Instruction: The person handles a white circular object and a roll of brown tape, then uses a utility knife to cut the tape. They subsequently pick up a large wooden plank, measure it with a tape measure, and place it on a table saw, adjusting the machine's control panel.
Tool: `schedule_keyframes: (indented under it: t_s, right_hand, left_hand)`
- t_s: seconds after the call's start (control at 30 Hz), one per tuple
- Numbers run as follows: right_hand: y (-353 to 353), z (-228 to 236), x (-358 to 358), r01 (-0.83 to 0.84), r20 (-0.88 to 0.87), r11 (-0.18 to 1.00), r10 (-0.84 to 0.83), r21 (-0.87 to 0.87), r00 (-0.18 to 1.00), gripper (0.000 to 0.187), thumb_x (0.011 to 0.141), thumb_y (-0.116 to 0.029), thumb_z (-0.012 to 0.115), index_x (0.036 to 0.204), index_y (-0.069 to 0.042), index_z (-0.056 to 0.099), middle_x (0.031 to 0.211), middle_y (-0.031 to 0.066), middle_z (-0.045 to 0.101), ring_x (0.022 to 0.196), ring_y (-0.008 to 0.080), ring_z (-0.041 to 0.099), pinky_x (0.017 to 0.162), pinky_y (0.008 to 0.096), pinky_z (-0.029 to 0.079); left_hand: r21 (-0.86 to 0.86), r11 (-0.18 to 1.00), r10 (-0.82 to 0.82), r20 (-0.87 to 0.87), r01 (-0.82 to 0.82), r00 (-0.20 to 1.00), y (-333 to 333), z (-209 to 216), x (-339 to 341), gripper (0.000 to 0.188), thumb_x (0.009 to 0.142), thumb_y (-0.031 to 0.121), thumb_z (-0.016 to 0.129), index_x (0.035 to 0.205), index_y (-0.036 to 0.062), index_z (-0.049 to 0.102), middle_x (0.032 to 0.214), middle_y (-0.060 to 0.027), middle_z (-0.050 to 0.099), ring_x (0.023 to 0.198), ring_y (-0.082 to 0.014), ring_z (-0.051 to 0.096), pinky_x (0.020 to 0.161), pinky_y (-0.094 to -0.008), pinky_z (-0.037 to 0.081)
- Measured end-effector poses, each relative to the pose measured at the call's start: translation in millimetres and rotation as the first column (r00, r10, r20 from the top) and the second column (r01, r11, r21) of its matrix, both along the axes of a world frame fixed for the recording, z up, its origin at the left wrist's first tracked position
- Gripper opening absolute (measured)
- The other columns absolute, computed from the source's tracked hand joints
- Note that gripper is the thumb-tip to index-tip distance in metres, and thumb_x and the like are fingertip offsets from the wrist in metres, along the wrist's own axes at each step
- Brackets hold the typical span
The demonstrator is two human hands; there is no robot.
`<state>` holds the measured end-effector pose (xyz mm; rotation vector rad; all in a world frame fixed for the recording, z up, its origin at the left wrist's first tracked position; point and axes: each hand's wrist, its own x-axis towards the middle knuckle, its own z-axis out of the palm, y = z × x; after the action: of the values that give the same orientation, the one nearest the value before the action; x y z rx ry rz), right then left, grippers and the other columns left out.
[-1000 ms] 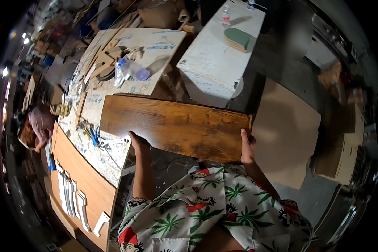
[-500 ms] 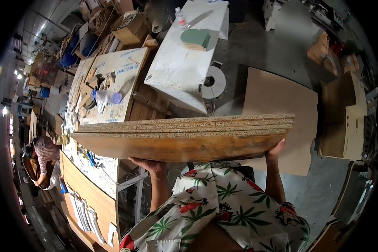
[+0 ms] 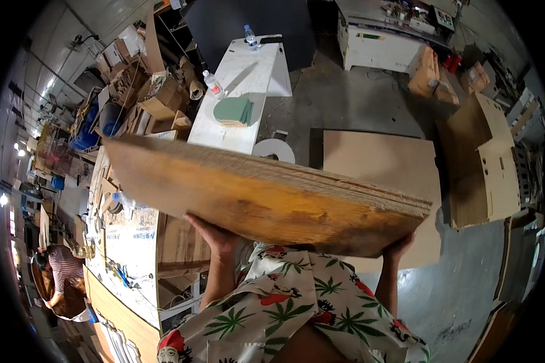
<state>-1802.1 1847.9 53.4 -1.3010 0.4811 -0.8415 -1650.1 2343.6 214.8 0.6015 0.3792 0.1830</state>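
A stack of wood-grained boards (image 3: 272,202) is held in mid-air before a person in a leaf-print shirt (image 3: 284,302), its left end higher and blurred, its rough layered edges facing up and away; the left hand (image 3: 220,241) grasps the lower edge and the right hand (image 3: 399,245) the lower right corner, most of their fingers hidden by the wood; the stack also covers the near end of a white table (image 3: 242,63), part of a white disc (image 3: 274,149) on the floor and part of a cluttered workbench (image 3: 130,236); on the table stand two bottles (image 3: 213,86) beside green rounded panels (image 3: 233,111); a brown sheet (image 3: 375,160) lies on the grey floor (image 3: 460,266), near an open carton (image 3: 504,172); white strips (image 3: 116,340) are cut off at lower left; at the dim left rim a stooping co-worker (image 3: 66,264) appears, hands too small to read.
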Motion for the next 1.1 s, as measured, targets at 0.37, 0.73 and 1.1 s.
schedule_keyframes:
  t_s: [0.37,0.73,1.1]
  right_hand:
    - [-23,51,64,0.131,-0.070,0.949,-0.116,0.286,0.991,0.076,0.117,-0.059,0.035,0.171,-0.006,0.035,0.175,0.0113,0.035,0.160,0.0304,0.034,0.132,0.0460,0.026]
    - [-85,100,336,0.324,-0.511,0.937,-0.342,-0.126,0.789,0.074,0.115,-0.054,0.048,0.161,0.004,0.047,0.165,0.0201,0.048,0.152,0.0346,0.046,0.125,0.0453,0.039]
    - [-59,59,673,-0.108,-0.601,0.992,0.122,0.059,0.790,0.079,0.107,-0.059,0.066,0.149,0.007,0.056,0.143,0.0191,0.064,0.125,0.0325,0.064,0.107,0.0454,0.054]
  left_hand:
    - [0.006,0.815,-0.578,0.083,0.579,0.812,-107,-15,218,0.081,0.109,0.061,0.058,0.167,0.0063,0.039,0.171,-0.0109,0.044,0.156,-0.0313,0.042,0.128,-0.0510,0.036]
    - [-0.398,0.806,-0.524,-0.138,0.437,0.840,-192,-103,520,0.066,0.109,0.041,0.070,0.162,0.0083,0.046,0.163,-0.0120,0.054,0.147,-0.0319,0.054,0.125,-0.0530,0.043]
    - [-0.323,0.935,-0.222,-0.217,0.145,0.950,-172,-197,693,0.067,0.106,0.054,0.069,0.153,0.0085,0.058,0.151,-0.0089,0.065,0.145,-0.0307,0.056,0.124,-0.0487,0.042]
